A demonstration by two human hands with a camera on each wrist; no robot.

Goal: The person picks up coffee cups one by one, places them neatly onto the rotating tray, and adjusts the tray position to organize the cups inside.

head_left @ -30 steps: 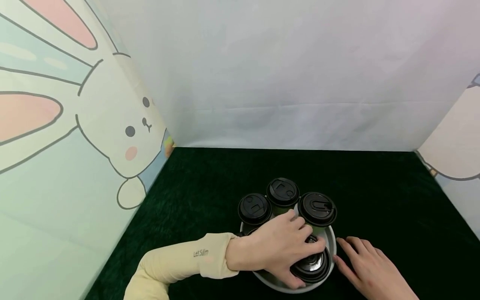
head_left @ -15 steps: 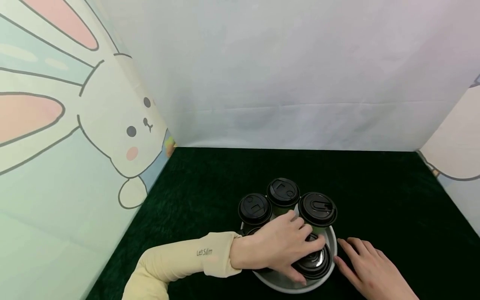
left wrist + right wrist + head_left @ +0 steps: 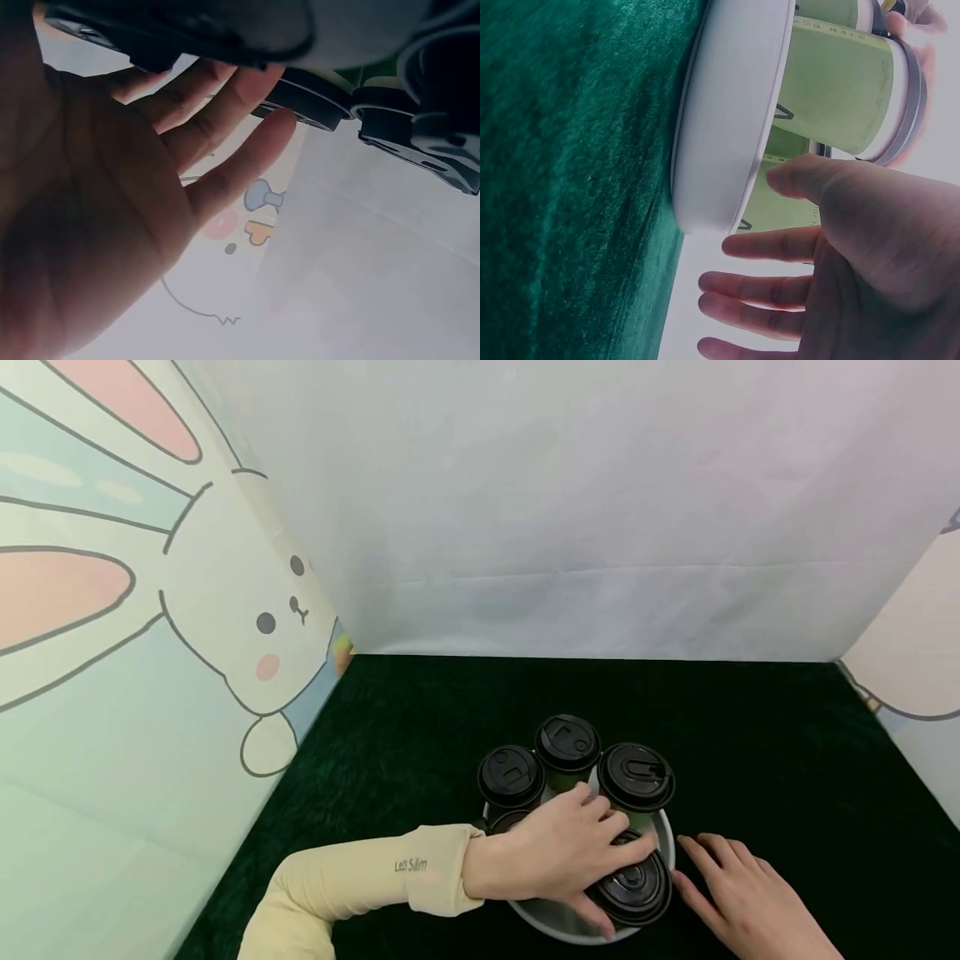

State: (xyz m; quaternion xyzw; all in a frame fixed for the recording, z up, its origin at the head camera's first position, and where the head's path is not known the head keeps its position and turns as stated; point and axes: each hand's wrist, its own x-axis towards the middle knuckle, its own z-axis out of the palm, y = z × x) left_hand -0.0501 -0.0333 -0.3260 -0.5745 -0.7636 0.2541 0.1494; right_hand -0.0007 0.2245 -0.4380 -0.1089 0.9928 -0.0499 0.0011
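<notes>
My left hand (image 3: pixel 558 852) reaches across the round white tray (image 3: pixel 558 935) and grips a lidded paper cup (image 3: pixel 637 893) by its black lid, thumb on the near side and fingers on the far side. In the right wrist view this cup's green sleeve (image 3: pixel 832 82) shows above the tray wall, leaning outward. My right hand (image 3: pixel 738 889), fingers spread and holding nothing, is just right of the tray. Other cups with black lids stand in the tray: a left one (image 3: pixel 511 777), a back one (image 3: pixel 567 743) and a right one (image 3: pixel 636 777). Another lid (image 3: pixel 510 820) is partly hidden by my left wrist.
A dark green plush cloth (image 3: pixel 420 718) covers the table under the tray. Behind it rises a pale wall sheet (image 3: pixel 600 527), and a rabbit-print panel (image 3: pixel 225 610) stands at the left.
The gripped cup's lid has shifted slightly right and now overlaps more of the tray's right rim. My left hand has moved slightly right with it; the right hand has hardly moved.
</notes>
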